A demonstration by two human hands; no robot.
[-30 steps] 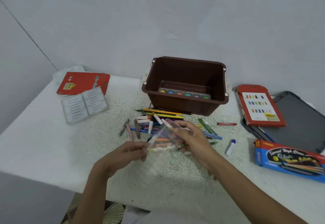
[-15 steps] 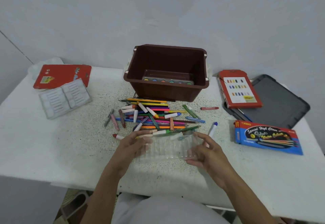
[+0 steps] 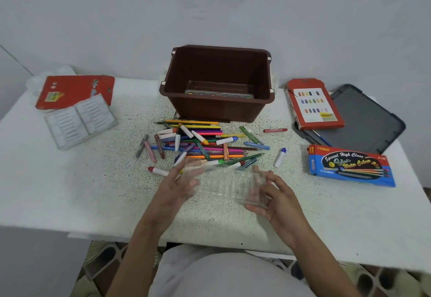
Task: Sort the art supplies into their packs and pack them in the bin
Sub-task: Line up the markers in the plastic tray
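A clear ribbed plastic tray (image 3: 227, 184) is held level just above the table, close to me. My left hand (image 3: 172, 189) grips its left end and my right hand (image 3: 276, 199) grips its right end. Just beyond it lies a loose pile of crayons, pencils and markers (image 3: 200, 143). The brown bin (image 3: 218, 84) stands behind the pile with a paint palette (image 3: 219, 93) on its floor. A blue water-colour pen box (image 3: 349, 166) lies at the right, and a red crayon box (image 3: 313, 105) sits behind that.
A dark grey bin lid (image 3: 363, 119) lies at the back right under the red box. A red pack (image 3: 74, 91) and a clear white insert tray (image 3: 80, 120) sit at the back left. A white-and-blue marker (image 3: 279, 157) and a red crayon (image 3: 275, 130) lie apart.
The clear tray came down from a tilted hold in front of the pile to a level hold near the table. My view has tipped down and drawn back.
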